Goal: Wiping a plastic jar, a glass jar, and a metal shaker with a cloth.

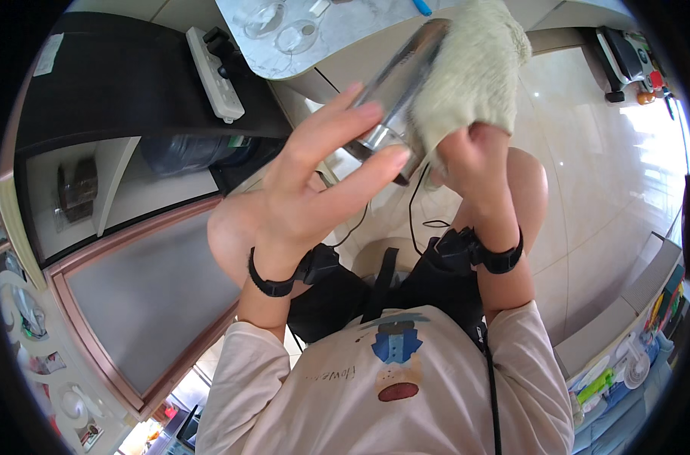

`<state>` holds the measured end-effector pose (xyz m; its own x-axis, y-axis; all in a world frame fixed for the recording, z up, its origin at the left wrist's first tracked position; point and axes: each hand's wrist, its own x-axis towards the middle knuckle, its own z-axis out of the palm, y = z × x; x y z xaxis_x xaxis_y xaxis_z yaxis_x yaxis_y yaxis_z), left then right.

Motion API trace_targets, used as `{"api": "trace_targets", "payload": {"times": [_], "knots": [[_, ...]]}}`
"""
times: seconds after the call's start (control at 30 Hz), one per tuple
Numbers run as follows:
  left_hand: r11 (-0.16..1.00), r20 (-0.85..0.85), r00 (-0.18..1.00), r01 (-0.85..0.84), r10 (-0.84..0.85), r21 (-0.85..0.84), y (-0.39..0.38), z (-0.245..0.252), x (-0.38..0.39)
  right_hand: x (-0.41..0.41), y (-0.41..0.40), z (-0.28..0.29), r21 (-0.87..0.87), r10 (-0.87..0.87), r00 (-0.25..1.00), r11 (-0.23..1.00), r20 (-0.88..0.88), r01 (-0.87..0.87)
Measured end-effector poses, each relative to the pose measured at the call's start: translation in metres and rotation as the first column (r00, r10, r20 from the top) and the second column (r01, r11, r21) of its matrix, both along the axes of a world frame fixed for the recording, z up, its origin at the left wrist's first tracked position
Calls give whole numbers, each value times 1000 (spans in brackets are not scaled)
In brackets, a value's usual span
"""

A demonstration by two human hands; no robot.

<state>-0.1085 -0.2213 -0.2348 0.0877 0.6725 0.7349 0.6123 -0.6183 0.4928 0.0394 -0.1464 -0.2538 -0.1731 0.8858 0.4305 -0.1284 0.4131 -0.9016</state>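
Observation:
My left hand (322, 165) grips the lower end of a shiny, dark, cylindrical metal-and-clear vessel (401, 79), thumb on one side and fingers on the other. The vessel is held tilted above my knees. My right hand (475, 153) holds a pale cream-green fluffy cloth (470, 74), which lies against the vessel's right side. The cloth hides most of my right fingers. Both hands are slightly blurred, and what exactly the vessel is cannot be told.
A marbled tabletop (345, 40) ahead bears clear plastic lids (296, 37) and a blue-tipped item (421, 7). A white power strip (215, 74) lies on the black cabinet (123, 74) at left. Thin black cables (411, 210) hang between my knees.

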Motion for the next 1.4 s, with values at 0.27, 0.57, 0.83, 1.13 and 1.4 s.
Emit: {"api": "trace_targets", "payload": {"times": [0.27, 0.57, 0.83, 1.13, 1.4], "knots": [[999, -59, 998, 36, -33, 35, 1, 0, 3, 11, 16, 1, -273, 58, 995, 959, -87, -80], [959, 48, 965, -261, 258, 110, -10, 11, -17, 35, 21, -19, -463, -76, 603, 718, -794, -519], [941, 153, 936, -331, 318, 75, -7, 12, -22, 40, 18, -20, -171, 166, 559, 848, -813, -501], [970, 180, 956, -241, 233, 28, -4, 10, -19, 65, 16, -39, -279, -12, 465, 813, -885, -512], [975, 168, 961, -223, 219, 4, -7, 12, -17, 72, 38, -84, -333, 49, 913, 922, -405, -197]]}}
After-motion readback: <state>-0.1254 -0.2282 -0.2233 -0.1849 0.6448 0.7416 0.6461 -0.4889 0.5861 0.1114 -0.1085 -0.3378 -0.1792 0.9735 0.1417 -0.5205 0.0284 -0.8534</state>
